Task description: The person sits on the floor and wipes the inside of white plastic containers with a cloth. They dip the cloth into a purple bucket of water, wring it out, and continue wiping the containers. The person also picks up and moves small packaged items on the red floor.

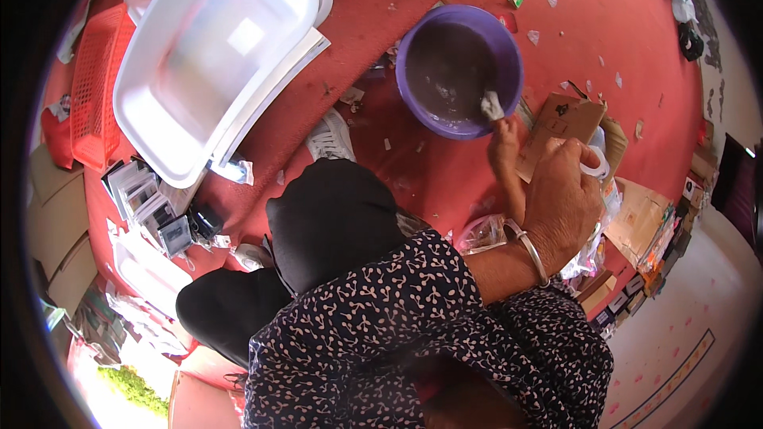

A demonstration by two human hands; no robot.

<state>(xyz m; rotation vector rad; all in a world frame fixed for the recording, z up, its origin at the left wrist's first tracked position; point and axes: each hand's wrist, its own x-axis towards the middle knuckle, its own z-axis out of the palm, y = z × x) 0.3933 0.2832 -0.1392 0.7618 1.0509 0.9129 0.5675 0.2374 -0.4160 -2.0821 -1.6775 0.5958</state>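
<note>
Two bare hands at work over a red floor (pixel 556 52), seen from above; clock directions are read from the centre of the view unless stated. At 1 o'clock stands a purple basin (pixel 509 56), holding dark, murky water (pixel 449 63). The right hand (pixel 504 151) reaches its rim, the fingers pinching a small white piece (pixel 492 106) (too small to identify with certainty), which lies just inside the rim at between 4 and 5 o'clock of the basin. At 3 o'clock the left hand (pixel 568 206), wearing a silvery bangle (pixel 531 245), crosses in front of the right forearm; its fingers are curled around a white ring-shaped item (pixel 602 165), their tips hidden from this angle. Behind the hands, at 2 o'clock, is a brown cardboard box (pixel 570 117). At 10 o'clock a large white tub (pixel 191 103) tilts over the floor, with a red perforated basket (pixel 97 103) just beyond it. A white shoe (pixel 331 139) appears between 10 and 11 o'clock, near the person's black-clad knee (pixel 334 199). Scraps are scattered across the floor beyond the basin.
</note>
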